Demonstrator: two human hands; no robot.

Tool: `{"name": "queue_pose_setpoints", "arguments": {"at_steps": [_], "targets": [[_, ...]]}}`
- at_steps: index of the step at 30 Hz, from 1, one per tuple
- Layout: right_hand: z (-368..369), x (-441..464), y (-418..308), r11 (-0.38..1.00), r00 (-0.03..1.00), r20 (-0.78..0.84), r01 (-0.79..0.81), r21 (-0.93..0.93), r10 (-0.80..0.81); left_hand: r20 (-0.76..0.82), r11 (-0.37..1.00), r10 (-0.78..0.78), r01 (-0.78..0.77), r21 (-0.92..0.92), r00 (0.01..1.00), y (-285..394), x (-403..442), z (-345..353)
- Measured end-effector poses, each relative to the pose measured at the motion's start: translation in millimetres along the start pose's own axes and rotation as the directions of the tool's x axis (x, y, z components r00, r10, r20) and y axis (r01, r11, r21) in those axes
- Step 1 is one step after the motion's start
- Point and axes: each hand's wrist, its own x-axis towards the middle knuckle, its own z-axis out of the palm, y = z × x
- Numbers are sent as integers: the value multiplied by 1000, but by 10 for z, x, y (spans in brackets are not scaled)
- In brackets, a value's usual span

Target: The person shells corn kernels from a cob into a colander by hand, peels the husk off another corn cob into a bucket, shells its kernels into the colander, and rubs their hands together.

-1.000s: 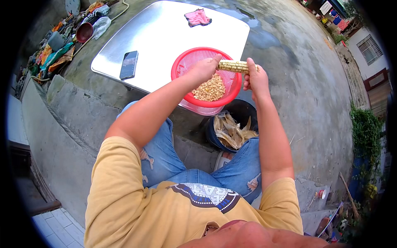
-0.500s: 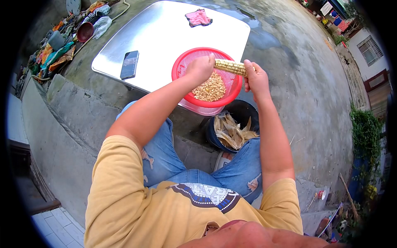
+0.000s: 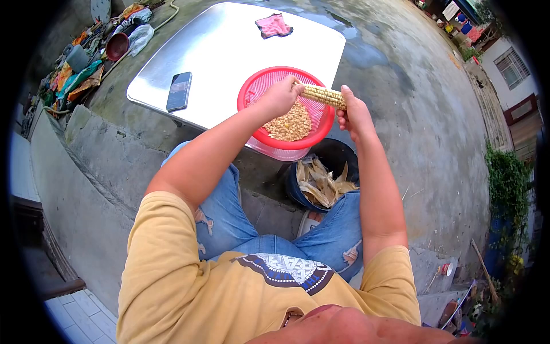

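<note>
Between my two hands is an ear of corn (image 3: 322, 96), tilted slightly down to the right over a red plastic colander (image 3: 329, 121). My left hand (image 3: 281, 96) is closed around its left end, and my right hand (image 3: 355, 110) grips the right end with the thumb on top. Pale yellow rows of kernels show along the stretch between the hands; the ends are covered by my fingers. Loose corn kernels (image 3: 290, 124) lie heaped in the bottom of the colander, which sits at the near right corner of a shiny metal table (image 3: 220, 54).
A phone (image 3: 179, 90) lies on the table's left side, and a pink cloth (image 3: 274, 26) near its far edge. Below the colander stands a dark bucket (image 3: 342, 150) holding dry corn husks (image 3: 318, 182), beside my knee. Piled clutter (image 3: 86, 66) lines the wall at left.
The ear of corn has tipped a little, its right end slightly lower and further right. Both hands keep their grip on it.
</note>
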Motion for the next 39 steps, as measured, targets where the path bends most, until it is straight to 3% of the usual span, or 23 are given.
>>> {"name": "queue_pose_setpoints", "arguments": {"at_steps": [4, 6, 9, 12, 15, 18, 21, 27, 30, 39], "targets": [[56, -35, -38, 996, 994, 106, -40, 74, 32, -112, 986, 5, 13, 165, 994, -64, 45, -16], [124, -67, -44, 993, 992, 99, 66, 94, -76, -174, 988, 73, -47, 146, 982, -70, 33, -21], [123, -98, -66, 980, 973, 122, 188, 73, -195, -128, 977, -60, 84, 194, 990, -92, 85, -68], [107, -95, -82, 963, 952, 141, 269, 27, -270, -106, 989, -145, 144, -9, 984, -179, 105, -69], [93, -94, -83, 960, 953, 115, 280, 12, -279, 123, 861, -385, 404, -307, 915, -73, 77, -155], [79, -100, -80, 967, 964, 83, 252, 16, -253, 249, 881, -340, 400, -252, 907, 85, 55, -189], [72, -94, -69, 971, 969, 63, 239, 16, -239, 153, 957, -245, 264, -120, 957, 113, 0, -78], [30, -59, -33, 971, 970, 51, 237, 22, -238, 245, 838, -283, 364, -406, 927, 128, -19, -66], [11, -55, -29, 972, 971, 55, 230, 36, -232, 325, 681, -276, 423, -598, 904, 102, -32, -95], [18, -49, -36, 965, 961, 95, 261, -5, -260, 286, 606, -383, 473, -640, 878, 191, -38, -131]]}}
